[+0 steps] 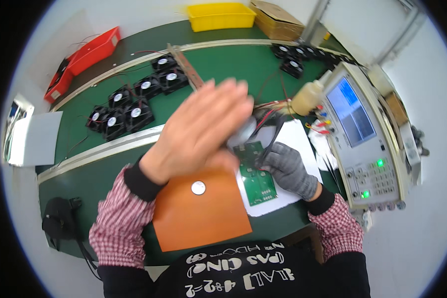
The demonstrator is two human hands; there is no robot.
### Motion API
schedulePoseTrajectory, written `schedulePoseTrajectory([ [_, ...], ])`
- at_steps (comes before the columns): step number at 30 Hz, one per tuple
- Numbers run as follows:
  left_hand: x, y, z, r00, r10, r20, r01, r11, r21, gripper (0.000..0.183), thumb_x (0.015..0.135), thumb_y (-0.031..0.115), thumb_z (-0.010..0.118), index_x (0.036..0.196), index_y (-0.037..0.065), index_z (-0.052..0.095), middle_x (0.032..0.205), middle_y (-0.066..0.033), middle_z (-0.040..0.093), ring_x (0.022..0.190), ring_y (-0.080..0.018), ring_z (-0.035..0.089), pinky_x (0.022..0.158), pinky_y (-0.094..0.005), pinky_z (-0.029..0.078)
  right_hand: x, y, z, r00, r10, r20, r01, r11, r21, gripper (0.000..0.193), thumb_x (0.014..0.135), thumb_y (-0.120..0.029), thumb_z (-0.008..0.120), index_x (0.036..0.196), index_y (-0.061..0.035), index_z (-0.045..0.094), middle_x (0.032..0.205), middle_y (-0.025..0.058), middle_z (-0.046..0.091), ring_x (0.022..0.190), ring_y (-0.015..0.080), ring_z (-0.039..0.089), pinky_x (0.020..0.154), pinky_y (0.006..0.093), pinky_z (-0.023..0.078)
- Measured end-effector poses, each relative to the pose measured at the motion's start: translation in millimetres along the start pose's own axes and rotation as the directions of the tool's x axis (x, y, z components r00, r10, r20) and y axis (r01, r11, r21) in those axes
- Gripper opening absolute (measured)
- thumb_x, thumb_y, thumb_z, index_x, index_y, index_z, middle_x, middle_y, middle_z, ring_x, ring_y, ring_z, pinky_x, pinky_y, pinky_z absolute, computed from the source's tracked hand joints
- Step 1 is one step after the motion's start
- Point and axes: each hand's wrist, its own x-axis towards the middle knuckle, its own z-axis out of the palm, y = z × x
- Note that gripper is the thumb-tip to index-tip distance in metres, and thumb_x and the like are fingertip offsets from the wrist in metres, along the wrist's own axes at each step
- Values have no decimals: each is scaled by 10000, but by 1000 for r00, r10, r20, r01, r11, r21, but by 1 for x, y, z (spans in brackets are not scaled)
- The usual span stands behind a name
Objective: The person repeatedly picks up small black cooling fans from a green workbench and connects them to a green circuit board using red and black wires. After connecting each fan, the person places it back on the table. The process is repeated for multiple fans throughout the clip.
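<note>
My left hand [201, 129], bare and smeared by motion, is raised over the work area with its fingers stretched out flat and nothing seen in it. My right hand [290, 169], in a grey knit glove, grips the edge of a black cooling fan [269, 147]. The fan is tilted up, and my left hand partly covers it; red and black wires run from its far side. Beneath the fan lies a green circuit board [258, 191] on a white sheet [284, 196]. A small round white disc [198, 187] rests on an orange mat [198, 223].
Several black fans [136, 112] stand at the left, more [292, 66] at the far right. A tester with a blue screen [352, 111] stands at right beside a yellowish bottle [308, 97]. Red bins [92, 52], a yellow bin [221, 17] and a cardboard box [275, 22] line the back.
</note>
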Motion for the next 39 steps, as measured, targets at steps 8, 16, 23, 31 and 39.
schedulePoseTrajectory([
  [8, -92, -157, 70, 577, -784, 229, 614, 601, 512, 593, 847, 433, 702, 1333, 143, 525, 1376, -200, 467, 1306, -385, 412, 1114, -554, 264, 2, -6, 4, 942, 325, -83, -269, 880, 391, 305, 850, -150, 761, 1125, -67, 658, 919, 48, 675, 799, 106, 631, 742, 259, 529],
  [16, -26, 16, -10, 940, -235, 247, 281, 945, -170, 239, 646, 207, 787, 786, 129, 610, 1164, -152, 545, 1076, -328, 522, 920, -443, 421, 21, -48, -9, 979, -160, -125, 148, 984, -102, 576, 774, -30, 710, 1324, -94, 555, 1198, 173, 605, 1087, 311, 627, 955, 379, 513],
  [23, -48, 73, -65, 928, -135, 349, 138, 990, 17, 197, 627, 136, 735, 758, 146, 588, 1191, -109, 607, 1062, -287, 578, 842, -416, 447, 6, -44, -2, 941, -336, 33, 338, 939, -69, 450, 779, -66, 620, 1228, -64, 596, 958, 111, 552, 910, 304, 579, 829, 406, 493],
  [31, -83, 51, -53, 800, -586, -129, 600, 768, 226, 491, 624, 66, 780, 1062, 64, 560, 1356, -194, 509, 1223, -355, 485, 1028, -434, 378, 6, -8, -13, 957, 291, 2, -279, 915, 291, 121, 870, -103, 680, 958, -32, 722, 873, 91, 675, 869, 229, 649, 810, 333, 521],
  [39, -83, 86, -6, 708, -505, 494, 669, 703, -240, 1021, 519, 256, 925, 1381, 26, 430, 1280, -172, 506, 1170, -373, 462, 1012, -473, 361, 4, -9, -2, 943, 329, 44, -328, 902, 282, 200, 734, -107, 820, 803, -8, 662, 839, 64, 581, 810, 191, 613, 758, 313, 506],
])
